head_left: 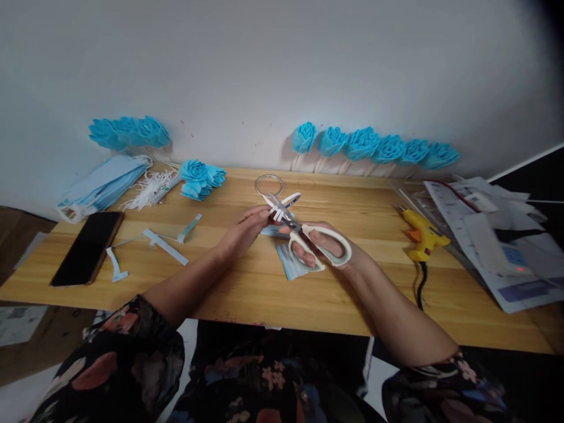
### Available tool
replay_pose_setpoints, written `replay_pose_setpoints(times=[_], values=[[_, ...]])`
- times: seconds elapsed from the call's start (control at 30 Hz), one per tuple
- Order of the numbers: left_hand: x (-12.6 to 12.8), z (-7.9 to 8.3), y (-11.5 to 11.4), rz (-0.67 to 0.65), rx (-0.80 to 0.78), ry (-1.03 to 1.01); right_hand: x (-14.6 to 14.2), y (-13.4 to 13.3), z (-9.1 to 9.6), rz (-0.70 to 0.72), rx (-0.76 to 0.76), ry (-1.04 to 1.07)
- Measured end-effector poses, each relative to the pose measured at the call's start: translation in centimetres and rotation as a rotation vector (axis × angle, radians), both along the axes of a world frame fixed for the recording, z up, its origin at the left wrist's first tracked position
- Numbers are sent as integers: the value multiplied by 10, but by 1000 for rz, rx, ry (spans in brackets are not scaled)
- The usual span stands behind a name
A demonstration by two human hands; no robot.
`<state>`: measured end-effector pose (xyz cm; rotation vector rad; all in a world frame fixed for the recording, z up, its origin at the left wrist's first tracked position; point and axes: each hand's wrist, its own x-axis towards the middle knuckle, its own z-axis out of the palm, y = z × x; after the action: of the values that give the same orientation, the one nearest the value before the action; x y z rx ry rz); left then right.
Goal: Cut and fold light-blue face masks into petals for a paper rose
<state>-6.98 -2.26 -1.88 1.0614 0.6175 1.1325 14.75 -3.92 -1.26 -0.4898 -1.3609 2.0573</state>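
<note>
White-handled scissors [328,244] are in my right hand [319,238], with fingers through both handle loops and the blades spread apart, pointing up and left. The fingertips of my left hand [253,226] are pinched on a thin white strip [277,212] that lies between the blades. Where the strip ends is hard to make out. Beneath my hands, a light-blue piece of mask fabric [291,263] lies on the wooden table [247,288]. Just beyond the blades is a round ring [268,185].
Blue fabric flowers on sticks [361,144] lean along the wall; more flowers [200,178] lie left of centre. Blue face masks [106,185], white cords [152,188], a phone [88,249] and cut strips [166,247] are left. At right are a yellow glue gun [423,235] and papers [520,291].
</note>
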Motion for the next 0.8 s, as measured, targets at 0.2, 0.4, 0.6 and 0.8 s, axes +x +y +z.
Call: replay_pose_setpoints(times=[0.2, 0.4, 0.6, 0.8], values=[[-2, -5, 0, -4, -18, 37, 0, 1, 0, -1, -19, -5], [-2, 3, 1, 59, -62, 24, 1, -2, 1, 69, 32, -82], [-5, 0, 8, 127, -101, -27, 8, 2, 4, 38, 151, -66], [-6, 3, 9, 114, -73, -5, 17, 8, 4, -22, 166, -92]])
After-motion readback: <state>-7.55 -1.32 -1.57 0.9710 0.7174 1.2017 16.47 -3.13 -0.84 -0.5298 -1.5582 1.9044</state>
